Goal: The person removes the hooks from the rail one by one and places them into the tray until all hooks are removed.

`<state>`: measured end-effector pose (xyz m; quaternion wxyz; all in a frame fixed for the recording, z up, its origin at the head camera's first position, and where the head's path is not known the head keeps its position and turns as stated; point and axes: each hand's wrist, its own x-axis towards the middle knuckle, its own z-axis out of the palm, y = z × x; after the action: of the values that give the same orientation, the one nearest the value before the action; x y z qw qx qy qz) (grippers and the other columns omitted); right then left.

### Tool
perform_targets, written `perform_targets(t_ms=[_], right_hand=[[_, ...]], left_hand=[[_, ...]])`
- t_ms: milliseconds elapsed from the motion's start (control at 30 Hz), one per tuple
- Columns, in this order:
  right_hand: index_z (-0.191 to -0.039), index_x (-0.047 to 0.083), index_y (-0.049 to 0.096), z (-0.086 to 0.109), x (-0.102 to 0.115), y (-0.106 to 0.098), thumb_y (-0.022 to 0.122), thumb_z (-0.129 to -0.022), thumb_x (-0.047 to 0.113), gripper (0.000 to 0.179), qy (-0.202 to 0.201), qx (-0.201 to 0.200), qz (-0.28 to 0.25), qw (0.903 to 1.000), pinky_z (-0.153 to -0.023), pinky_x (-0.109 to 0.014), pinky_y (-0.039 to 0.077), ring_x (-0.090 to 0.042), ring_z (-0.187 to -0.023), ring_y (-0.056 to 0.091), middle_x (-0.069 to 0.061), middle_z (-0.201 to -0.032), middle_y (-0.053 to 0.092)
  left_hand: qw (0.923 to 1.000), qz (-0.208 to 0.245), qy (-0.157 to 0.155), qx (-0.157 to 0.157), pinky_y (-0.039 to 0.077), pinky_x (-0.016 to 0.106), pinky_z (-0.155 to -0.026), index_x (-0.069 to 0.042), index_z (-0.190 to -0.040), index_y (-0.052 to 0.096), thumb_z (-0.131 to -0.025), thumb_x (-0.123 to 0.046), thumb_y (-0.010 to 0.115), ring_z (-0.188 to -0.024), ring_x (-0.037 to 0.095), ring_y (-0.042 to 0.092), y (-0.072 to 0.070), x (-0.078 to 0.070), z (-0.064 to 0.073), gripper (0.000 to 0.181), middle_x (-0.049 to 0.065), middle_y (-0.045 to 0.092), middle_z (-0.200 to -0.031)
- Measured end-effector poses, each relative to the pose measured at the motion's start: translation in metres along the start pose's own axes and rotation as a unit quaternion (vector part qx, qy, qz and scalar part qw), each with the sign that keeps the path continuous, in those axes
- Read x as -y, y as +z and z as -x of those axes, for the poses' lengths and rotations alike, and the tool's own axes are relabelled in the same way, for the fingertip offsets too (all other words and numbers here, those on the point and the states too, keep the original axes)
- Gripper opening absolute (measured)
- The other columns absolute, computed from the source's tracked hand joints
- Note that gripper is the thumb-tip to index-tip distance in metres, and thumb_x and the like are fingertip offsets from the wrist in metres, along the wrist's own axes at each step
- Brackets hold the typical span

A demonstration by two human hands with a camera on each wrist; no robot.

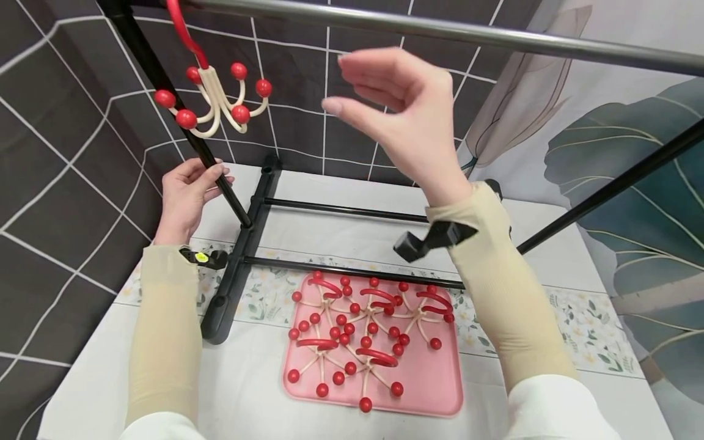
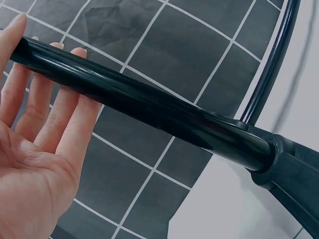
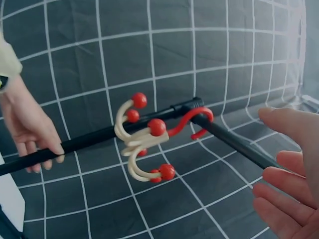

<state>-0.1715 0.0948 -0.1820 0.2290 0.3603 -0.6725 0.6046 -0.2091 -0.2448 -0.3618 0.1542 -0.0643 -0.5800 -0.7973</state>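
A cream hook rack [image 1: 217, 101] with red ball tips hangs by its red hook from the left end of the metal top bar [image 1: 385, 21]. Below it, my left hand [image 1: 187, 192] holds the black upright pole [image 2: 149, 112], thumb on one side and fingers on the other. My right hand [image 1: 409, 110] is raised under the top bar, fingers loosely bent and apart from the thumb, with nothing between them. In the right wrist view, the hanging rack [image 3: 142, 139] lies between the two hands, apart from my right hand [image 3: 294, 179].
On the white table [image 1: 247, 379], a pink tray [image 1: 429, 391] carries several more red-and-cream hook racks [image 1: 368, 360]. The stand's black foot [image 1: 220, 305] and crossbars [image 1: 352, 211] rest behind it. Dark tiled walls [image 1: 49, 165] rise at the left and back; a patterned curtain [image 1: 621, 153] hangs right.
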Motion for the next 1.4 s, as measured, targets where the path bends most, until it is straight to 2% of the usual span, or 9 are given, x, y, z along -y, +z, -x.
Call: perform_targets(t_ms=[100, 200, 400, 567, 700, 867, 1100, 1267, 1400], right_hand=[[-0.107, -0.003, 0.075, -0.017, 0.003, 0.010, 0.087, -0.076, -0.003, 0.032, 0.032, -0.014, -0.014, 0.9993, -0.097, -0.034, 0.054, -0.019, -0.102, 0.070, -0.009, -0.106, 0.075], [-0.107, -0.003, 0.075, -0.027, 0.003, 0.020, 0.088, -0.076, -0.001, 0.033, 0.035, -0.006, -0.011, 0.9993, -0.096, -0.031, 0.054, -0.016, -0.100, 0.071, -0.008, -0.106, 0.075], [-0.109, -0.006, 0.073, -0.029, 0.018, 0.047, 0.089, -0.077, 0.003, 0.037, 0.045, 0.034, -0.009, 0.9984, -0.095, -0.025, 0.053, -0.011, -0.099, 0.070, -0.008, -0.107, 0.075], [-0.110, -0.003, 0.074, -0.032, 0.011, 0.071, 0.091, -0.076, 0.008, 0.040, 0.061, 0.048, -0.010, 0.9969, -0.093, -0.021, 0.052, -0.005, -0.096, 0.069, -0.003, -0.106, 0.075], [-0.113, 0.002, 0.074, -0.036, -0.003, 0.090, 0.093, -0.076, 0.015, 0.043, 0.083, 0.043, 0.008, 0.9956, -0.090, -0.017, 0.051, -0.001, -0.094, 0.068, 0.001, -0.107, 0.074], [-0.118, 0.006, 0.074, -0.044, -0.017, 0.111, 0.092, -0.078, 0.020, 0.047, 0.104, 0.034, 0.035, 0.9934, -0.090, -0.011, 0.047, 0.005, -0.098, 0.065, 0.004, -0.112, 0.074], [-0.119, 0.010, 0.075, -0.059, -0.023, 0.136, 0.091, -0.080, 0.023, 0.044, 0.116, 0.002, 0.052, 0.9919, -0.088, -0.006, 0.044, 0.011, -0.096, 0.063, 0.008, -0.110, 0.074], [-0.117, 0.011, 0.077, -0.064, -0.023, 0.144, 0.086, -0.085, 0.022, 0.035, 0.134, 0.004, 0.057, 0.9894, -0.082, -0.008, 0.047, 0.010, -0.084, 0.066, 0.010, -0.102, 0.075], [-0.108, 0.011, 0.079, -0.066, -0.023, 0.144, 0.084, -0.088, 0.020, 0.023, 0.126, -0.008, 0.058, 0.9903, -0.077, -0.010, 0.049, 0.009, -0.076, 0.067, 0.011, -0.090, 0.075]], left_hand=[[1.0000, -0.002, 0.001, -0.001, 0.061, 0.028, -0.077, 0.012, -0.109, 0.069, -0.091, 0.003, 0.075, -0.079, 0.021, 0.075, 0.000, -0.001, 0.000, 0.022, 0.012, 0.073, -0.090], [1.0000, -0.003, -0.001, 0.000, 0.061, 0.028, -0.077, 0.010, -0.109, 0.071, -0.091, 0.003, 0.075, -0.079, 0.021, 0.075, 0.000, -0.002, 0.000, 0.020, 0.012, 0.073, -0.091], [1.0000, -0.005, -0.002, 0.005, 0.060, 0.028, -0.078, 0.007, -0.106, 0.073, -0.091, 0.002, 0.075, -0.079, 0.022, 0.075, 0.000, -0.001, 0.001, 0.016, 0.012, 0.073, -0.091], [0.9999, -0.012, 0.002, 0.003, 0.060, 0.028, -0.078, 0.013, -0.111, 0.068, -0.092, 0.001, 0.074, -0.080, 0.021, 0.074, -0.001, 0.001, 0.000, 0.023, 0.012, 0.072, -0.091], [0.9999, -0.015, 0.003, 0.002, 0.060, 0.028, -0.078, 0.017, -0.113, 0.065, -0.092, 0.000, 0.074, -0.080, 0.021, 0.075, -0.001, 0.002, -0.001, 0.028, 0.012, 0.072, -0.091], [0.9999, -0.012, 0.005, 0.002, 0.061, 0.028, -0.077, 0.014, -0.111, 0.067, -0.092, 0.001, 0.074, -0.079, 0.021, 0.075, -0.002, 0.002, -0.002, 0.024, 0.012, 0.073, -0.091], [0.9999, -0.009, 0.004, 0.002, 0.061, 0.028, -0.077, 0.011, -0.108, 0.070, -0.092, 0.001, 0.074, -0.079, 0.021, 0.075, -0.004, 0.001, -0.001, 0.020, 0.012, 0.073, -0.090], [0.9999, -0.009, 0.006, 0.001, 0.061, 0.028, -0.077, 0.011, -0.108, 0.070, -0.092, 0.001, 0.075, -0.079, 0.021, 0.075, -0.004, 0.001, 0.000, 0.019, 0.012, 0.073, -0.090], [0.9999, -0.010, 0.007, 0.006, 0.061, 0.029, -0.078, 0.015, -0.111, 0.067, -0.092, 0.000, 0.075, -0.080, 0.021, 0.075, -0.002, 0.001, 0.000, 0.026, 0.012, 0.073, -0.091]])
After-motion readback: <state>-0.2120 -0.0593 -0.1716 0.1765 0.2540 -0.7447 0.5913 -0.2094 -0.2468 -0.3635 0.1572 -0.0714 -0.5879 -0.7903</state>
